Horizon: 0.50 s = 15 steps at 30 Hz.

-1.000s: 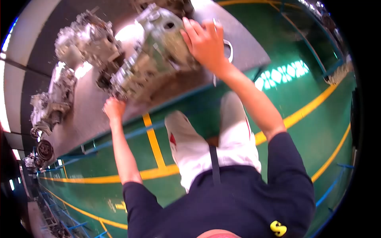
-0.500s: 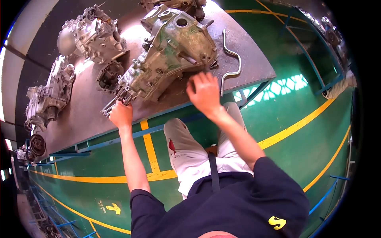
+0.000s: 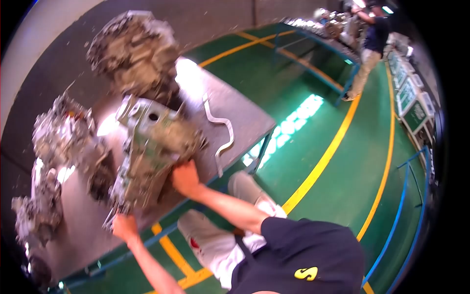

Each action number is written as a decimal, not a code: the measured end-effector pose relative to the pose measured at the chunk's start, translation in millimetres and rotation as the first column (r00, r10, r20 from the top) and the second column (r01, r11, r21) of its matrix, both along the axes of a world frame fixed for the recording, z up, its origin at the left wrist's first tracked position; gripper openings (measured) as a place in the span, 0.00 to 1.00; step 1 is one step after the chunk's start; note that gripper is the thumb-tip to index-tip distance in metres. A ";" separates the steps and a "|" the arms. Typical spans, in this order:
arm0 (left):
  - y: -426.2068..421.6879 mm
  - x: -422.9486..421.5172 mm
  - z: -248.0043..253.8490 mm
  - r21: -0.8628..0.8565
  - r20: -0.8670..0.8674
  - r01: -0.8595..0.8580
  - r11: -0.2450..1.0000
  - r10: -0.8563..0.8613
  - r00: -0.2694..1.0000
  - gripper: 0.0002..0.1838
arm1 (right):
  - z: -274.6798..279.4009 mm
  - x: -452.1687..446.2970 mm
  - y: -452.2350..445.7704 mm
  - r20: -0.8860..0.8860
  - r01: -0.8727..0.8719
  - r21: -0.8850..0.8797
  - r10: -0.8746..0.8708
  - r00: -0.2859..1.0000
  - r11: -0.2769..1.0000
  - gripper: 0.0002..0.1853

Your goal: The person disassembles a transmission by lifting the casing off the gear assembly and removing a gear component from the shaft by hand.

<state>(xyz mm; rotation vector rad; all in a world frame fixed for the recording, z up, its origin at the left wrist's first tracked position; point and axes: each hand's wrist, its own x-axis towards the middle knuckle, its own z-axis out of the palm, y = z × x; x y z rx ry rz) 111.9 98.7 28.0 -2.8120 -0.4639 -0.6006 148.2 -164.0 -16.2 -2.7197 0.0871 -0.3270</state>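
Note:
A worn metal gearbox housing with greenish stains lies on the metal-topped table in front of me. At its narrow near end, my left hand is closed around the protruding rods. My right hand is against the housing's lower right side, its fingers curled in at the edge and partly hidden. Motion blurs both hands and the housing. To the right of the housing, a crank-shaped metal bar rests on the tabletop.
Behind the housing stands a larger gearbox assembly. More metal castings sit on the left. A person stands by another parts-laden table at the far right. Blue railings and yellow lines mark the green floor.
The view has swung to the right, bringing a person into sight. My right hand has gone from hovering beside the gearbox housing to its lower edge. My left hand keeps its hold.

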 end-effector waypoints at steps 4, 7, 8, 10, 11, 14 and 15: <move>11.2 9.4 -11.8 0.032 -0.010 0.043 0.999 -0.043 0.999 0.09 | -18.5 5.2 -7.9 0.134 -0.051 -0.089 0.063 0.989 0.995 0.11; 13.4 16.3 -8.4 -0.075 -0.032 0.015 0.997 -0.017 0.999 0.12 | -16.7 -0.9 -1.8 0.137 -0.047 0.035 0.042 0.990 0.998 0.12; 15.6 17.9 -13.1 -0.070 -0.029 0.005 0.998 -0.007 1.000 0.12 | -17.6 -4.4 0.8 0.152 -0.012 0.078 0.000 0.988 0.997 0.12; 31.2 22.0 -23.5 0.054 0.070 0.081 0.995 -0.084 0.994 0.10 | -18.7 -1.7 7.4 0.262 0.054 0.147 -0.091 0.961 0.988 0.10; 35.1 22.4 -26.3 0.174 0.146 0.158 0.972 -0.184 0.972 0.10 | -17.0 1.0 8.2 0.279 0.072 0.155 -0.114 0.954 0.985 0.10; 26.3 19.9 -19.6 0.223 0.164 0.125 0.967 -0.164 0.973 0.11 | -7.3 5.4 10.0 0.062 0.087 0.199 -0.101 0.993 0.976 0.11; 31.5 22.0 -26.7 0.220 0.167 0.118 0.968 -0.156 0.973 0.11 | -5.2 7.3 11.4 0.074 0.097 0.202 -0.114 0.991 0.975 0.11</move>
